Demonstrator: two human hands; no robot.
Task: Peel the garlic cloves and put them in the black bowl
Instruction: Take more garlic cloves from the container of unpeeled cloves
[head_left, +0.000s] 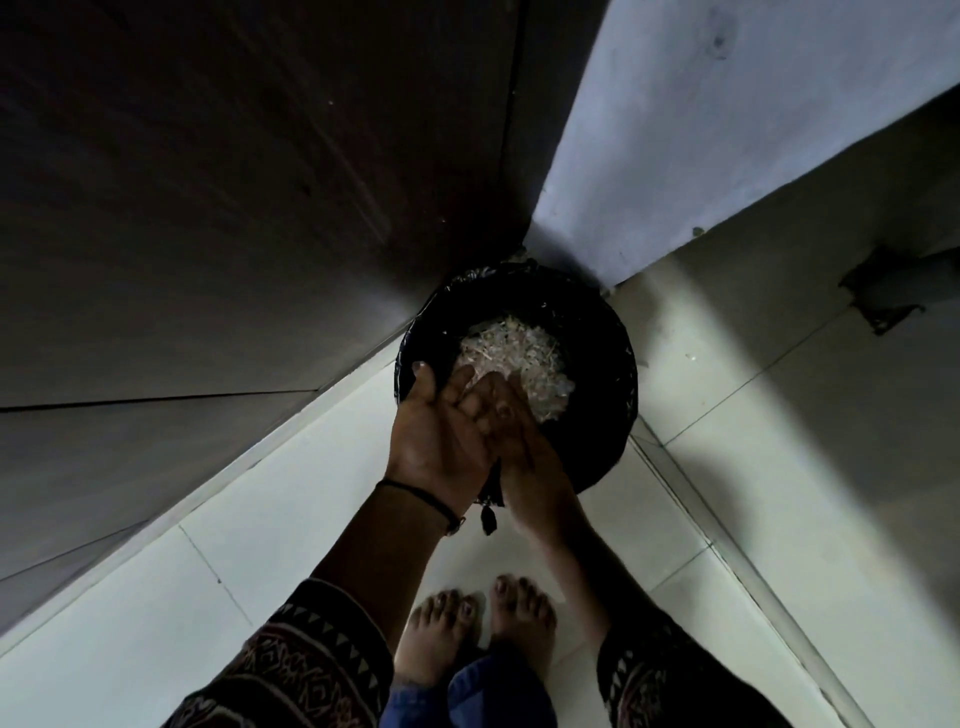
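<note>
Left of a round black bag-lined bin (602, 374) on the pale tiled floor (260, 519) stands a dark wood-grain panel (208, 208). A person's left hand (441, 431) lies palm-up over the bin's near rim, its grip wide and holding nothing. The right hand (524, 467) presses flat-fingered against it, its grip likewise wide. Pale papery garlic skins (514, 358) heap inside the bin; no cloves or black bowl are in view. Brushed off too briskly, the light scraps could drift past the rim onto the floor.
</note>
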